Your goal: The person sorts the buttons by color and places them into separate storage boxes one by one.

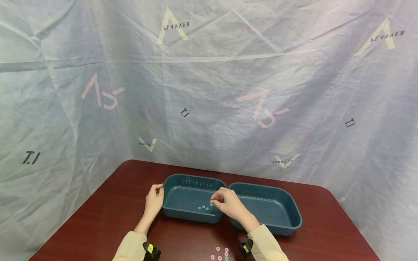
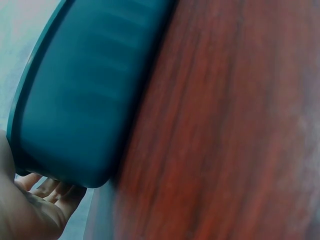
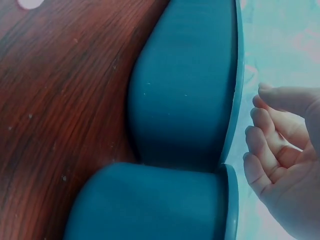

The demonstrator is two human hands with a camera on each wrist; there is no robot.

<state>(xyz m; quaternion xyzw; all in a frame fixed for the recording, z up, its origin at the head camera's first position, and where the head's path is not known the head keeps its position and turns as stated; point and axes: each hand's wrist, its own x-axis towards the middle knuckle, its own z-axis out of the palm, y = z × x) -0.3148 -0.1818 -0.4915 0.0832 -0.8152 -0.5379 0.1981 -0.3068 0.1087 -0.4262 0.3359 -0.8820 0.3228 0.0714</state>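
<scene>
My left hand (image 1: 155,197) grips the left end of a blue plastic tray (image 1: 192,216), thumb at the rim and fingers round the outer wall in the left wrist view. Over the right part of that tray hovers my right hand (image 1: 228,203), its thumb and index fingertips close together. No piece shows between those fingertips in the right wrist view. Several small round blue button-like discs (image 1: 204,207) lie on the tray floor; one more blue disc (image 1: 211,204) appears just under the right fingertips. Whether it rests on the floor, I cannot tell.
A second blue tray (image 1: 284,230) stands to the right, its corner beside the first. Several pink discs (image 1: 217,249) and one blue-green disc (image 1: 226,259) lie near the front of the red-brown wooden table (image 1: 183,239). Printed grey cloth (image 1: 202,79) hangs behind and at the sides.
</scene>
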